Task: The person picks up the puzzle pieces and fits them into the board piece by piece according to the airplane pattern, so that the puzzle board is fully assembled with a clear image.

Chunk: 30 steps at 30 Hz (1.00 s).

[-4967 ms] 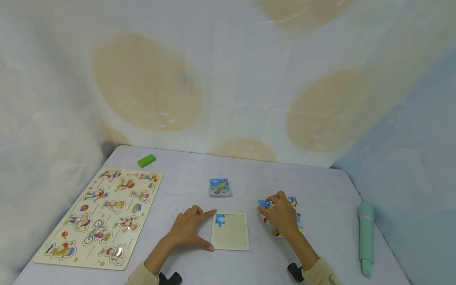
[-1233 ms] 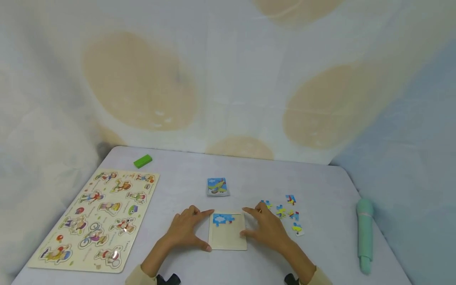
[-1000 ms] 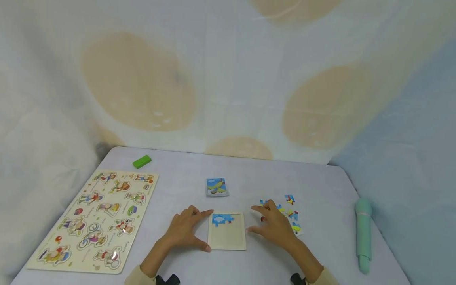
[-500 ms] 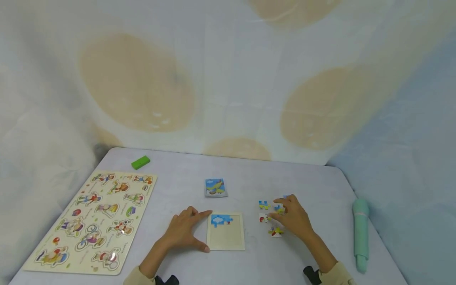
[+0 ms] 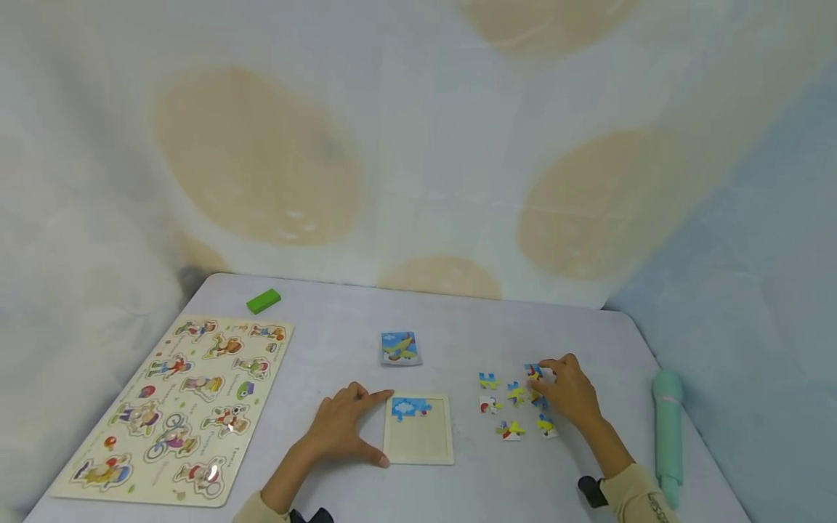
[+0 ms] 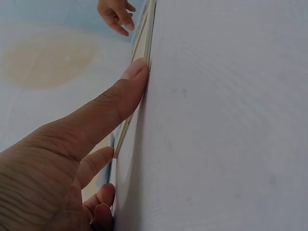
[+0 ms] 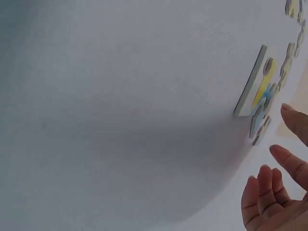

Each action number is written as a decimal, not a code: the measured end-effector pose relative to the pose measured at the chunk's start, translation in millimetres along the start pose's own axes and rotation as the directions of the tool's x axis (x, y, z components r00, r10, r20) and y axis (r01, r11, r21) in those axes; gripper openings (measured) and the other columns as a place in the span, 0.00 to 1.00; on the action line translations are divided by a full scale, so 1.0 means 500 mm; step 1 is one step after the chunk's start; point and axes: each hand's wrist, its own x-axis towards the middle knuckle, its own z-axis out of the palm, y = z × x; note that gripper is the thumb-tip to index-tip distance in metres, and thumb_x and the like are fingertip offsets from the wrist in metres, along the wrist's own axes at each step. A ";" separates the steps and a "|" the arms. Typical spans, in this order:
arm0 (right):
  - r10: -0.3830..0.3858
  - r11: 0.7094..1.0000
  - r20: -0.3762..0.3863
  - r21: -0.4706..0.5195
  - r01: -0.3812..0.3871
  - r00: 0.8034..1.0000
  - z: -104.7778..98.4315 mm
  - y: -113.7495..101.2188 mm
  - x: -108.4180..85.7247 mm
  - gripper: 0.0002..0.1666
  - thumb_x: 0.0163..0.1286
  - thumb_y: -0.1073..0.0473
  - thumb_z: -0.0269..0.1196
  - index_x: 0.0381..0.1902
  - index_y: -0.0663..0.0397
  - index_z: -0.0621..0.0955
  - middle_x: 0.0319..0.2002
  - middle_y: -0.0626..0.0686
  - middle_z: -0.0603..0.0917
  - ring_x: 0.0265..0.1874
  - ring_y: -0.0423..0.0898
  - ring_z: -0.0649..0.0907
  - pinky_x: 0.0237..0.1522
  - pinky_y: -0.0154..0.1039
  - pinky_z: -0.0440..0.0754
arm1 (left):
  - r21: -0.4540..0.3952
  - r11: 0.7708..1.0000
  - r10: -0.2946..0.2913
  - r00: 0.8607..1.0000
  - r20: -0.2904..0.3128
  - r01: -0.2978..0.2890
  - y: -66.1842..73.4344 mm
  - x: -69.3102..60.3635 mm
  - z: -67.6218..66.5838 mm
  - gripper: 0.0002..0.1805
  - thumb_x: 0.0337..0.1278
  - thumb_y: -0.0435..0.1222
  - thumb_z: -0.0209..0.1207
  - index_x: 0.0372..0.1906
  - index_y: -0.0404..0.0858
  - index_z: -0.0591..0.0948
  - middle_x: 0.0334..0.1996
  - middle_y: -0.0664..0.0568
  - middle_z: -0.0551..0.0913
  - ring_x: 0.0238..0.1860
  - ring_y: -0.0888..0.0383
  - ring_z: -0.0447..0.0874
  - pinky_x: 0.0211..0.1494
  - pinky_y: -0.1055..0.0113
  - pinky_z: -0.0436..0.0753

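Observation:
In the head view my left hand [image 5: 343, 428] touches the left side of a small square wooden puzzle tray [image 5: 418, 444], its index finger at the far corner and its thumb at the near one. The thumb lies against the tray edge in the left wrist view. Joined blue jigsaw pieces [image 5: 408, 407] fill the tray's upper left. To the right, several loose jigsaw pieces [image 5: 515, 393] lie on the table. Thumb and index finger of my right hand [image 5: 570, 392] are spread beside a blue, red and yellow jigsaw piece [image 5: 532, 371]; in the right wrist view they hold nothing.
A large board with cartoon figures [image 5: 176, 407] covers the table's left. Behind the tray lies a small airplane picture [image 5: 400, 349]. A green block [image 5: 264, 301] sits at the far left, a mint-green cylindrical object [image 5: 668, 436] along the right edge.
My right hand has left the tray's right side and moved right to the loose pieces. Since the earliest frame, more blue pieces have joined the first in the tray. My left hand has stayed there.

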 end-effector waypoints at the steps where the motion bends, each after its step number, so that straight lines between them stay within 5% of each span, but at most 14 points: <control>1: -0.001 1.000 0.002 -0.002 0.001 1.000 0.001 0.001 0.002 0.30 0.62 0.52 0.70 0.56 0.65 0.80 0.45 0.63 0.72 0.37 0.52 0.76 0.29 0.38 0.71 | -0.001 1.000 -0.001 1.000 0.000 0.001 0.001 0.000 0.000 0.57 0.20 0.65 0.77 0.69 0.57 0.73 0.40 0.58 0.66 0.40 0.59 0.62 0.38 0.62 0.58; 13: 0.006 1.000 -0.007 -0.030 -0.006 1.000 0.005 0.000 0.025 0.29 0.60 0.53 0.71 0.52 0.70 0.81 0.45 0.67 0.73 0.45 0.60 0.74 0.43 0.54 0.77 | 0.006 1.000 0.016 1.000 -0.019 -0.016 0.006 -0.002 -0.002 0.57 0.19 0.65 0.77 0.69 0.57 0.73 0.38 0.58 0.65 0.40 0.59 0.61 0.37 0.62 0.58; 30: -0.041 0.999 -0.001 -0.012 0.041 0.999 0.017 0.026 0.039 0.24 0.61 0.55 0.69 0.48 0.68 0.82 0.43 0.64 0.76 0.45 0.59 0.73 0.46 0.56 0.75 | 0.021 1.000 0.015 1.000 -0.022 -0.015 0.005 -0.001 -0.002 0.57 0.19 0.64 0.78 0.69 0.57 0.73 0.39 0.59 0.66 0.39 0.60 0.62 0.36 0.63 0.58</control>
